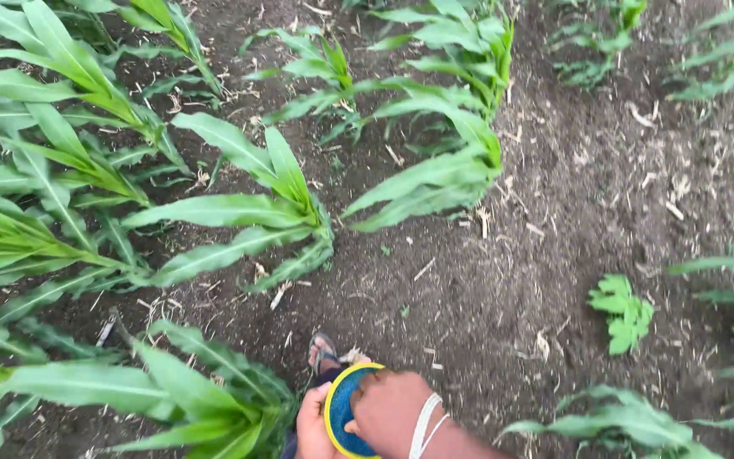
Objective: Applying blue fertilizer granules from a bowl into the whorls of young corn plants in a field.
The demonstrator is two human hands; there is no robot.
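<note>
Right fingers: the right hand (388, 410) is curling over the top of the blue bowl (346, 408), fingertips dipping inside it and hidden from view, so whether they are pinching anything I cannot tell.
Left fingers: the left hand (312, 425) is cupping the bowl from below and the left side, thumb pressing against its yellow rim (330, 406), grasping it firmly.
Bowl: it is sitting at the bottom centre of the view, held between both hands, tilted toward the camera; its contents are covered by the right hand and its lower edge is running off the frame.
Wrist: white bangles (422, 425) are circling the right wrist, and the forearm is being cut off by the bottom edge.
Foot: a sandalled foot (324, 350) is peeking out just above the bowl, standing on dark soil; the rest of the leg is hidden behind the hands.
Ground: the bare soil strip (545, 221) is running up the middle and right, scattered with dry stalk bits.
Near plant: a young maize plant (206, 408) is spreading just beside the left hand, its leaves overlapping the lower left corner.
Row ahead: more maize plants (286, 195) are crowding the left and top, well apart from the hands.
Weed: a small broad-leaved weed (623, 313) is standing alone to the right.
Far right: leaves are being clipped by the frame edge, blurred.
</note>
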